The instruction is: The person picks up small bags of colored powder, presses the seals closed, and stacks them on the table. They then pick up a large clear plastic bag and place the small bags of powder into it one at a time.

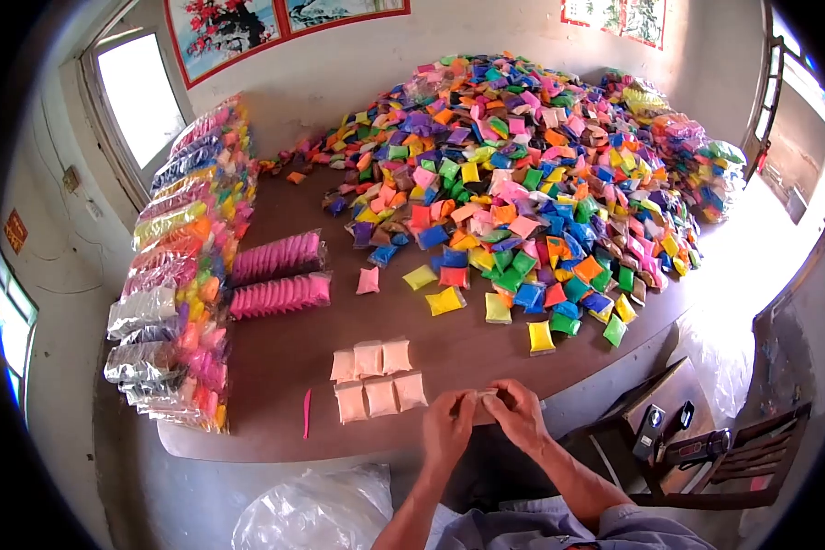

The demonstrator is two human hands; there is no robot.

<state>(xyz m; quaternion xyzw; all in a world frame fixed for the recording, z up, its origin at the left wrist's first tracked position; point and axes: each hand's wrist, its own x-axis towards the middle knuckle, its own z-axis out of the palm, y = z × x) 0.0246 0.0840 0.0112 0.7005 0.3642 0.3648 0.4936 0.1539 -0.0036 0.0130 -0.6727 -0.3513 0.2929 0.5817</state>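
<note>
Far left, clear bags of coloured packets. Then two bright pink packet rows, pink stick-like tool, six peach packets (two rows of three). Left hand, right hand: fingertips pinched on held packet, partly hidden, near table edge. Behind, multicoloured packet heap.

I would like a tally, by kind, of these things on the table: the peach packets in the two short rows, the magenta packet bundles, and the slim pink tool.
Peach packets: 6
Magenta packet bundles: 2
Slim pink tool: 1
Total: 9
</note>
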